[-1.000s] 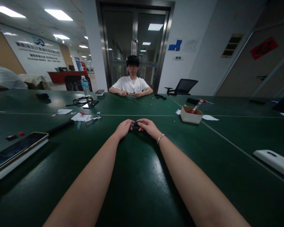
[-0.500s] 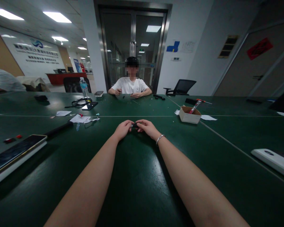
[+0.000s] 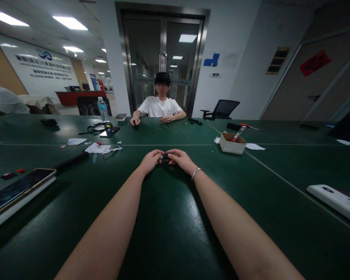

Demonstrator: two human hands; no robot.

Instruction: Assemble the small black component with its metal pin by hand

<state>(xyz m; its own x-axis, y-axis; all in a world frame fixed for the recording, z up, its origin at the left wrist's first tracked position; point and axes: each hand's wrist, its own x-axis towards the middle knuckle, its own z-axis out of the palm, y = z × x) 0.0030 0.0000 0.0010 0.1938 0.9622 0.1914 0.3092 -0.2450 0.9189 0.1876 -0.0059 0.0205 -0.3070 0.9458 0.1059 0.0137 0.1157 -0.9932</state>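
Just above the green table (image 3: 166, 217), a small black object with a silvery end (image 3: 165, 156) is held between my two hands. It looks somewhat like a USB stick, but it is too small to be sure. My left hand (image 3: 151, 161) pinches the silvery end on the left. My right hand (image 3: 182, 160), with a silver bracelet (image 3: 195, 174) at the wrist, grips the black end on the right. Fingertips of both hands cover much of the object.
Across the table sits a person (image 3: 160, 105) in white. Right of my hands is a small open box (image 3: 232, 147) with a tool in it. To the left lie a phone (image 3: 20, 190), paper scraps (image 3: 97, 148), a cable (image 3: 97, 127) and a bottle (image 3: 103, 109). A white device (image 3: 335, 200) lies far right.
The person opposite has moved one hand outward and down to the table, with something dark at it. My hands keep their hold, and the view has shifted slightly.
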